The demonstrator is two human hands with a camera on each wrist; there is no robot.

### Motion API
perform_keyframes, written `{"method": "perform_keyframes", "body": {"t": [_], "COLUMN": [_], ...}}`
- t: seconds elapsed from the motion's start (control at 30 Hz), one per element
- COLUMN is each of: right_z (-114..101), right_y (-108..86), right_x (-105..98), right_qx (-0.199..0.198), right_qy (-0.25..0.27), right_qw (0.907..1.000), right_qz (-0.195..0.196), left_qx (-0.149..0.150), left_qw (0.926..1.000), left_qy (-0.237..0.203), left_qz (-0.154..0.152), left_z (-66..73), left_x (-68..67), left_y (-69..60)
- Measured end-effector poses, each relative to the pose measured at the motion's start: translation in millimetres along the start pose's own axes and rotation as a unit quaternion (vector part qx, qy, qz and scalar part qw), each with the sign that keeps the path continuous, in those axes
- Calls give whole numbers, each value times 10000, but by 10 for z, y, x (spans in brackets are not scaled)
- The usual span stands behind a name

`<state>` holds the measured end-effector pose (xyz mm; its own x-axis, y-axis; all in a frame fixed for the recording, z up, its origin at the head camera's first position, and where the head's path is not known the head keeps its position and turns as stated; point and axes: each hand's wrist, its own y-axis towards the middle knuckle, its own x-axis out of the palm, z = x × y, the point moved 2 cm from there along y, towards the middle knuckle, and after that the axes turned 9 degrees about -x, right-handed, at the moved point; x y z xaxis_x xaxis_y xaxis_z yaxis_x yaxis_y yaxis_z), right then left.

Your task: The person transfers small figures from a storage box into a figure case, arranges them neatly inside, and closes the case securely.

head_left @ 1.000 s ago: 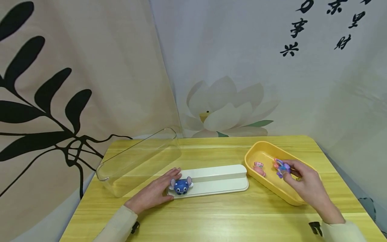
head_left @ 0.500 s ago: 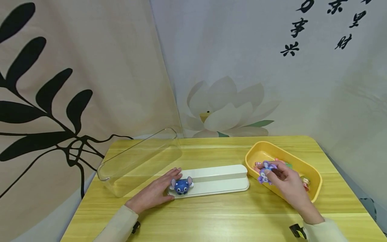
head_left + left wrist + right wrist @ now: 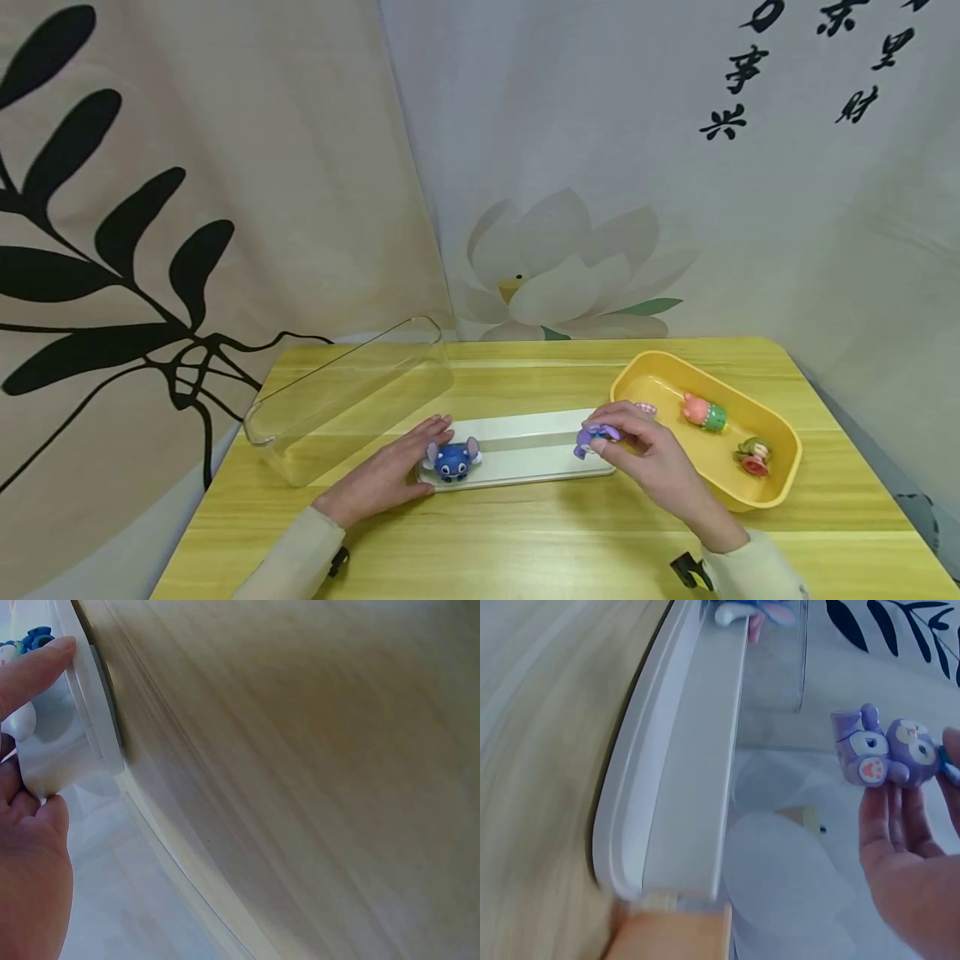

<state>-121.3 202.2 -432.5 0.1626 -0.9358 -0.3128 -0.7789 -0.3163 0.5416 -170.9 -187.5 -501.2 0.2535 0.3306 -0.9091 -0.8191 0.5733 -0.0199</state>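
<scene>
My right hand (image 3: pixel 660 462) pinches a small purple rabbit figurine (image 3: pixel 592 439) between thumb and fingers, above the right end of a white stepped display base (image 3: pixel 525 458). In the right wrist view the rabbit figurine (image 3: pixel 885 754) lies sideways, apart from the base, with a pink paw pad showing. My left hand (image 3: pixel 386 475) holds the base's left end, thumb at the near side and fingers toward the back. Right beside those fingers, a blue big-eared figurine (image 3: pixel 452 461) stands on the base. The left wrist view shows the thumb (image 3: pixel 45 667) along the base's edge.
A yellow tray (image 3: pixel 787 467) at the right holds a pink-and-green figurine (image 3: pixel 703 412) and a red-and-green one (image 3: pixel 753 457). Another pink one (image 3: pixel 647 409) is mostly hidden behind my right hand. A clear plastic cover (image 3: pixel 352 400) stands at the back left of the wooden table (image 3: pixel 487 550).
My right hand has carried the rabbit figurine leftward out of the yellow tray to above the base's right end. The left hand, base and blue figurine have stayed put.
</scene>
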Motion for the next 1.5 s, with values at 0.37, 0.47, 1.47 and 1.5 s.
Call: {"method": "perform_keyframes", "body": {"t": [0.37,0.47,1.47,1.5], "right_z": [109,145,424,428], "right_y": [131,166,293,292], "right_x": [443,567,1143,1149], "right_qx": [770,768,913,884], "right_qy": [385,400,-437,-453], "right_qw": [9962,9962,9948,9950], "right_qz": [118,100,-56,-60], "left_qx": [10,27,-109,-103], "left_qw": [10000,10000,9999,9999], "left_qy": [7,23,-23,-16], "left_qz": [-25,3,-75,-66], "left_z": [-5,-6,-3,-4], "left_x": [-2,-2,-4,-3], "left_y": [-4,-7,3,5]}}
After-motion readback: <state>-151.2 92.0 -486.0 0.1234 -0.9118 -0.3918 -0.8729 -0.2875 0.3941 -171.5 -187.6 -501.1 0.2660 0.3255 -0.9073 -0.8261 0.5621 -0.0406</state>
